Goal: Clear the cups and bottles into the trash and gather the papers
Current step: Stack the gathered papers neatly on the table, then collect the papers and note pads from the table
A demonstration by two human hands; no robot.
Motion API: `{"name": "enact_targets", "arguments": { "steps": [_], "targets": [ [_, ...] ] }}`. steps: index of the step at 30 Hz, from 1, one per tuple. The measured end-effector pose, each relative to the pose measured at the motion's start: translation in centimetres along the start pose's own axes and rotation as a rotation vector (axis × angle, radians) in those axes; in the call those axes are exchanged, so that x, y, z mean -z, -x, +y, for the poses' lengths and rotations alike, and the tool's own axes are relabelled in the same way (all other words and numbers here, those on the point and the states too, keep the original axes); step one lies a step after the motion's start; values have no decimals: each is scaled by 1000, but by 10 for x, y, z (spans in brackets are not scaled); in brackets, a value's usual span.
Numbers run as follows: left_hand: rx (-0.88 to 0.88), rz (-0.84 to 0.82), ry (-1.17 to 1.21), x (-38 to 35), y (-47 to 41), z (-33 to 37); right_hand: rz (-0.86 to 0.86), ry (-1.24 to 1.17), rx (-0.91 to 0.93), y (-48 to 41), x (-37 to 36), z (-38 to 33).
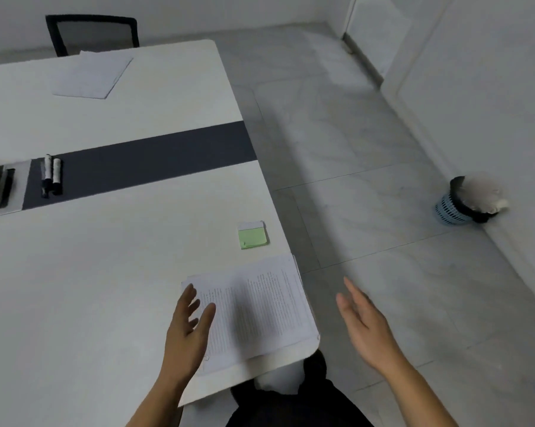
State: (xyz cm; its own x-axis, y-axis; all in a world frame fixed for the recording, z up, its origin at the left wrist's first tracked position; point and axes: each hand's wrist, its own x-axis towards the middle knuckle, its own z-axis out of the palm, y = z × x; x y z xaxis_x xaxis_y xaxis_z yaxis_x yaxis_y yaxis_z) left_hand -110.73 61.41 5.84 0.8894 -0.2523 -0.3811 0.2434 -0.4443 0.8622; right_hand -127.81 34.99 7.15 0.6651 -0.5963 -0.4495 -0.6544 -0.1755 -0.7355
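Head view, looking down over the near corner of a white table point(90, 272) with a dark strip point(155, 155) across its middle.

My left hand point(187, 328) is above the left edge of a stack of printed papers point(260, 306), fingers spread and loose, gripping nothing; I cannot tell whether the palm touches the sheets. My right hand point(364, 325) is off the table over the floor point(352, 149), palm turned inward, fingers extended, also empty.

The stack lies at the table's near right corner, its right edge just at the table edge. Just beyond it sits a green sticky pad point(252, 235) (a white strip shows along its far side). A second set of papers point(90, 75) lies far across the table, beyond the dark strip, near a black chair point(90, 33).

On the strip at left lie two white markers point(52, 174) side by side, with a tray-like item point(10, 189) beside them, cut off by the frame.

The trash bin point(463, 204), a blue basket with a black liner, stands on the floor at the right wall, well apart from the table; pale contents show at its top (too blurred to identify).
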Motion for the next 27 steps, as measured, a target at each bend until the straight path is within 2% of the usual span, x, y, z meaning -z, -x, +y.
{"name": "enact_targets", "arguments": {
  "steps": [4, 10, 17, 20, 24, 27],
  "targets": [
    [-45, -52, 67, -29, -11, 43, 257, -236, -7, 33, 44, 0],
    [-37, -117, 152, -110, -13, 98, 403, -411, -11, 14, 113, 37],
    [-20, -85, 132, -257, -11, 150, 339, -391, -9, -68, 220, 99],
    [-72, -135, 80, -316, -13, 183, 285, -365, 11, -108, 277, 104],
    [-179, -228, -30, -352, -28, 229, 234, -359, 74, -168, 334, 84],
    [-171, -170, 1, -362, -52, 257, 160, -349, 101, -220, 356, 60]
  ]
}}
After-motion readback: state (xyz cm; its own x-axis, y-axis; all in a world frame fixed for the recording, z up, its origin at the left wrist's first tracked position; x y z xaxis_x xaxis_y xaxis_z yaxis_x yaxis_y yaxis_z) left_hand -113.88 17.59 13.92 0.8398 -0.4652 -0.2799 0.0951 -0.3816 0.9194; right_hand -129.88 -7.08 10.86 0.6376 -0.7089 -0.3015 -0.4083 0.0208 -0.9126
